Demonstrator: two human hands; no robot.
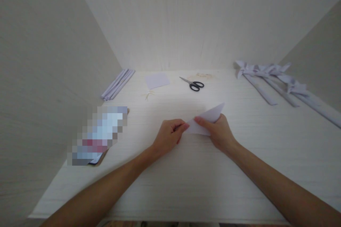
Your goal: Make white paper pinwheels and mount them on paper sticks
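While both my hands meet at the middle of the tabletop (170, 191), my left hand (167, 137) pinches the near corner of the folded white paper (206, 120) and my right hand (220, 133) grips its lower edge. Scissors (193, 84) lie near the far edge; rolled paper strips (118, 84) at the far-left corner.

Paper-craft desk, scissors (193, 84), rolled paper strips (117, 84), pale walls

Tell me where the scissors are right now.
In the head view, the scissors lie at the back of the table, right of the flat paper square and beyond both hands.
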